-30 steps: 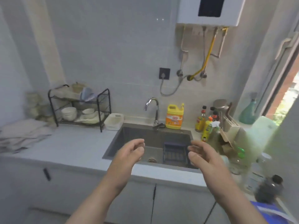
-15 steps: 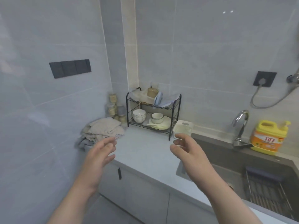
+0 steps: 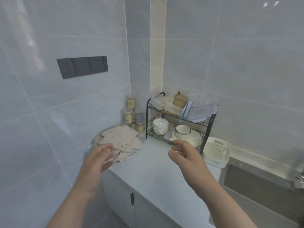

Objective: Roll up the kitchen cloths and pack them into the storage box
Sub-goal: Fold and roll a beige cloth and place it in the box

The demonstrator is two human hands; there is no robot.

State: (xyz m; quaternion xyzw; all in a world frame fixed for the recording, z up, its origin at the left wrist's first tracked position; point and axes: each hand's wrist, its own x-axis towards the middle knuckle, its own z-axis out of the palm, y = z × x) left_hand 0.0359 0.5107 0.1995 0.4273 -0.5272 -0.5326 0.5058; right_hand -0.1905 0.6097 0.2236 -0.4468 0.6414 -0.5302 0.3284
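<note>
**Reaching for the cloth pile in the counter corner**

Both hands raised above the countertop (image 3: pixel 148 175), empty, fingers loosely spread and curled, clamped on nothing. Left hand (image 3: pixel 100 159) low over the near edge of the kitchen cloths (image 3: pixel 120 139), contact impossible to judge from this angle and blur. Right hand (image 3: pixel 184 155) apart from the cloths, in front of the wire dish rack (image 3: pixel 179 122).

Cloths heaped in the corner against the left wall, beside the stacked jars (image 3: pixel 131 116) and just left of the rack. Beige, puckered weave, edges overlapping and drooping: probably light, soft and limp, no stiffness to help, likely to sag and drag neighbours along. Not slippery by the look of the texture, and not fragile.

Best hold, as a judgement: pinch the top cloth at two adjacent corners, one per hand, then lift clear and spread flat on the bare counter before rolling. A grab at the middle risks bunching several layers together.

White storage box (image 3: pixel 215 152) at the right of the rack, near the sink (image 3: pixel 256 181), apparently empty; nothing rolled or packed yet.
</note>
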